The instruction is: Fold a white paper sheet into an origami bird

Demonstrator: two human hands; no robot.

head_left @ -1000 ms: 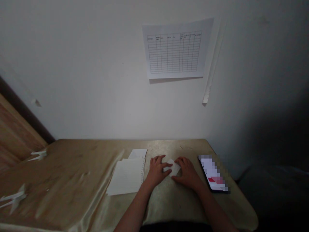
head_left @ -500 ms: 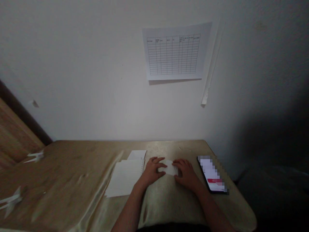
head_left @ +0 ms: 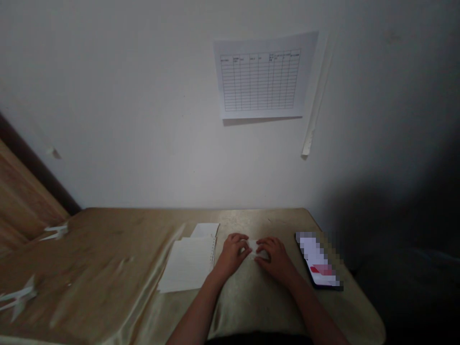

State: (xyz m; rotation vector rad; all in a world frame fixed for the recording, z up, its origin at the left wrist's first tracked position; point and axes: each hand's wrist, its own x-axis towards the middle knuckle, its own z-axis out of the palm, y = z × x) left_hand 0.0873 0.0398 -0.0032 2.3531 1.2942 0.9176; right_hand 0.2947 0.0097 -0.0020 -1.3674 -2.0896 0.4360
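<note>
A pale wall [head_left: 143, 143] rises behind the table [head_left: 273, 306], whose tan cover is wrinkled and has a dull sheen. A printed chart [head_left: 262, 84] hangs on the wall. On the table, a ruled notebook [head_left: 189, 263] lies open to the left of the hands, with a loose sheet [head_left: 205, 230] showing past its far edge. The phone [head_left: 319, 261] lies face up to the right, its screen lit. Two white folded shapes [head_left: 24, 294] sit well apart from these, toward the left end. Near the middle are the left hand [head_left: 233, 251] and right hand [head_left: 275, 254], and between them, on the table, is the small white paper [head_left: 253, 245].

The paper should handle as something very light and thin, stiff only along any fold, quick to crease and easy to tear. It would probably slide on the smooth cover, so opposite edges, taken lightly between thumb and fingertip, look the best hold.

Both forearms reach in from the near edge and converge. The wrists are low, the backs of the hands turned up, the fingers curled inward. Each hand has the paper at its own side, thumb nearer the body and fingers beyond; the dim light and covering fingers make it hard to say whether they pinch it or press it down.
</note>
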